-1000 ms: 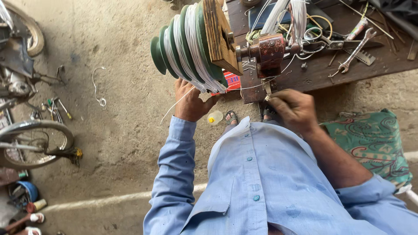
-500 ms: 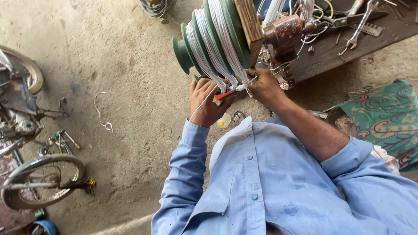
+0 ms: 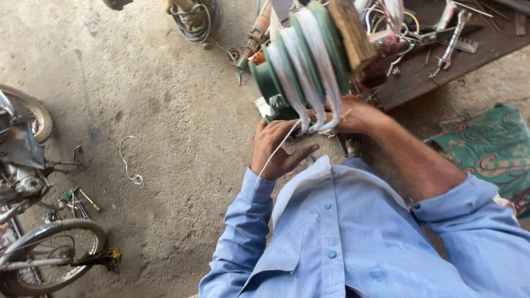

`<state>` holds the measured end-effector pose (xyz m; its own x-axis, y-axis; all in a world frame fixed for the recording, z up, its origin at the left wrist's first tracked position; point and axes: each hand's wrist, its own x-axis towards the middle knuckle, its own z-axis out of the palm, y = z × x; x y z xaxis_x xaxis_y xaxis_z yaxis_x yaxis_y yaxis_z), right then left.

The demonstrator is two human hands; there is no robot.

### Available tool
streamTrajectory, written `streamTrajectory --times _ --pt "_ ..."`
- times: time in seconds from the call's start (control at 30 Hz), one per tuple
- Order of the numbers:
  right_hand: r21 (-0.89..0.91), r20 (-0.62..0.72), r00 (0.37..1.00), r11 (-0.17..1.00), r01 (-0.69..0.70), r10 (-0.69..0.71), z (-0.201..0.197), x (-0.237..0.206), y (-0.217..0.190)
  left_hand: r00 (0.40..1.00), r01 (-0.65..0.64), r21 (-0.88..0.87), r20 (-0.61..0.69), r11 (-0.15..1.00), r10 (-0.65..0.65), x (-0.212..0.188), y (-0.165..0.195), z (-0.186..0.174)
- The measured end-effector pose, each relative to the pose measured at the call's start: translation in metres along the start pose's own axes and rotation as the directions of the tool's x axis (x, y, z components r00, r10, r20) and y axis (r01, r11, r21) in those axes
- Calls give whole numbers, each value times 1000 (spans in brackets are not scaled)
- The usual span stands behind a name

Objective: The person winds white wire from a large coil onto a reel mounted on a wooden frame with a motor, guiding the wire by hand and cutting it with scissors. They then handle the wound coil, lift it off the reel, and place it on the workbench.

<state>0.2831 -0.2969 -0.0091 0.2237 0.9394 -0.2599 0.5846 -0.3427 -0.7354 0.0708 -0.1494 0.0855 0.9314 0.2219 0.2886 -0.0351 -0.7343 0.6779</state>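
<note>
Left hand (image 3: pixel 279 149), right hand (image 3: pixel 353 115) grip white wire (image 3: pixel 309 60) on green former (image 3: pixel 270 83).

I see one small label (image 3: pixel 264 106), pale with a yellowish patch, stuck on the green former (image 3: pixel 265 83) just above my left hand (image 3: pixel 279 149). It looks like a paper sticker, though blur leaves me unsure. No packages, signs or screens.
</note>
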Motion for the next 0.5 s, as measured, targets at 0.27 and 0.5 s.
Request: streamTrajectory --times 0.27,0.5 --pt "-119 -56 935 933 341 -349 11 4 10 1000 -14 -74 -17 997 13 -11 -2 -12" --pt "267 10 957 922 -281 289 6 -2 -23 868 6 -510 -424 860 -258 -18 -12 3"
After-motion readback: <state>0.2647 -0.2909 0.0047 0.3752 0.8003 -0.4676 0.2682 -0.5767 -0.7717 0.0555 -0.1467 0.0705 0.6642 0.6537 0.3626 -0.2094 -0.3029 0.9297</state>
